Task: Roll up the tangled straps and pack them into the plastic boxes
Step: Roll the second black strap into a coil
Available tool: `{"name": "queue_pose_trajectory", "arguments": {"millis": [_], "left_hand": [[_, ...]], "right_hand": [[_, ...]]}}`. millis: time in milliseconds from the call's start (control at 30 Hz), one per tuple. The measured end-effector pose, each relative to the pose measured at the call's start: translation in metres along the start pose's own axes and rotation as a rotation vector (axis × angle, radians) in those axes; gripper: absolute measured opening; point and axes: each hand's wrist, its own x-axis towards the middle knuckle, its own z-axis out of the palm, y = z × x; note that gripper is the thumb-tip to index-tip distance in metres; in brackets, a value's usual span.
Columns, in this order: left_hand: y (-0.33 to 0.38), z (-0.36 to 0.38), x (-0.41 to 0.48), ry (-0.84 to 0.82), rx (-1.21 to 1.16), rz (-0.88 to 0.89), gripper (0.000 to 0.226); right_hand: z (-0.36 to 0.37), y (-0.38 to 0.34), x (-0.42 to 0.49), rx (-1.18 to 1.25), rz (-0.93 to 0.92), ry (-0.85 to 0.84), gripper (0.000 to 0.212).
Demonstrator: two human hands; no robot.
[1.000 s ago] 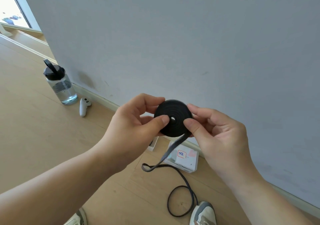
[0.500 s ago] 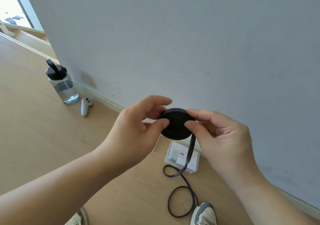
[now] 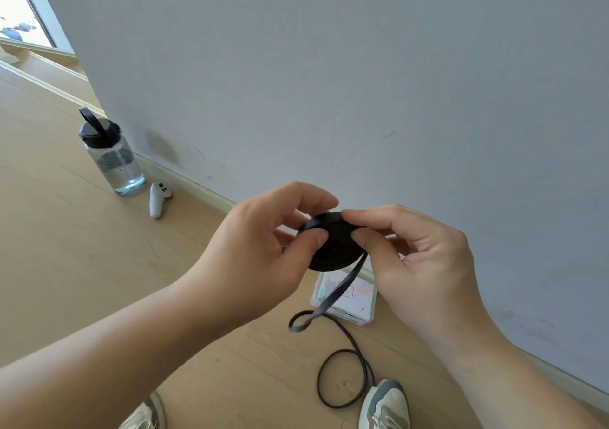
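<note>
Hanging in mid-air before the grey wall (image 3: 329,82), a black roll of strap (image 3: 336,250) is gripped from both sides. It is pinched by the left hand (image 3: 257,254), whose thumb is laid on the near face while the fingers are curled over the far edge. The right side is pinched likewise by the right hand (image 3: 425,263), between thumb and forefinger. A loose end (image 3: 344,285) is let down from the roll's right edge to the wooden floor (image 3: 66,263), where it is curled into a loop beside a shoe (image 3: 385,405). A plastic box (image 3: 362,310) is seen on the floor below the roll, close to the wall. Far to the left, a water bottle (image 3: 112,158) and a white controller (image 3: 157,198) are set near the wall.
</note>
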Motion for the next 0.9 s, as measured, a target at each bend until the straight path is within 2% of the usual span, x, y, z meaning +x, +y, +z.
{"name": "queue_pose_trajectory", "arguments": {"millis": [200, 300, 367, 433, 533, 633, 733, 833, 900], "left_hand": [[0.0012, -0.0041, 0.0049, 0.043, -0.180, -0.146, 0.024], [-0.0001, -0.0030, 0.0044, -0.042, -0.163, -0.207, 0.017], [-0.0004, -0.0024, 0.0050, -0.076, -0.105, -0.192, 0.022], [-0.0005, -0.0044, 0.0072, -0.085, -0.109, -0.179, 0.026], [-0.0030, -0.0071, 0.0091, -0.031, -0.254, -0.222, 0.025], [-0.0027, -0.0071, 0.0090, 0.026, -0.387, -0.289, 0.024], [-0.0039, -0.0035, 0.0052, -0.033, -0.211, -0.234, 0.025], [-0.0038, 0.0001, 0.0005, -0.064, -0.018, -0.079, 0.031], [-0.0038, 0.0016, 0.0010, -0.053, 0.041, -0.045, 0.034]], "right_hand": [[-0.0014, -0.0012, 0.0007, 0.160, 0.088, 0.055, 0.033], [-0.0013, 0.0007, 0.0013, 0.066, 0.042, 0.013, 0.037], [-0.0004, -0.0005, 0.0009, -0.017, -0.019, -0.008, 0.039], [-0.0011, -0.0004, 0.0002, -0.005, 0.010, 0.005, 0.036], [-0.0021, 0.0001, -0.0011, 0.104, 0.107, 0.033, 0.030], [-0.0019, 0.0009, -0.0015, 0.137, 0.127, 0.016, 0.039], [-0.0011, 0.0015, -0.0003, 0.065, 0.062, -0.010, 0.043], [0.0006, 0.0037, -0.0001, -0.034, -0.005, -0.034, 0.043], [0.0019, 0.0016, 0.0002, -0.035, 0.010, -0.015, 0.040]]}}
